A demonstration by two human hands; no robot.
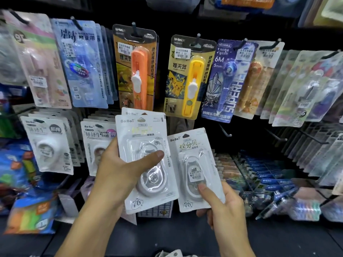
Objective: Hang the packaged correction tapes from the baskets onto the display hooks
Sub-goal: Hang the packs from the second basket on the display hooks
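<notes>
- We face a dark display wall (pixel 185 19) of hooks, hung with carded stationery from the far left to the far right.
- On the upper row hang two tall cards with black headers: an orange-tool card (pixel 136 67) near the middle, and just right of it a yellow-tool card (pixel 187 76) with a cartoon picture.
- Further right on that row hangs a purple card marked 6M (pixel 222 80), and beyond it paler cards overlap one another, too blurred to read.
- On the lower row to the left hang white carded correction tapes (pixel 49 143) in stacked rows.
- Right of centre on the lower row, a bare black hook (pixel 225 131) juts out from the wall.
- Our left hand (pixel 118 173) grips a small stack of white blister-packed correction tapes (pixel 148 164); the thumb lies across the front blister and the fingers curl round the left edge. A second card's top peeks out behind the front one.
- Our right hand (pixel 222 206) pinches a single white packaged correction tape (pixel 194 169) at its lower end, thumb on the front, fingers behind. This pack tilts slightly and its left edge touches the stack.
- Both packs are held near us, in front of the lower row, below the orange and yellow cards.
- More white packs (pixel 170 254) show at the near bottom edge; what holds them we cannot tell.
</notes>
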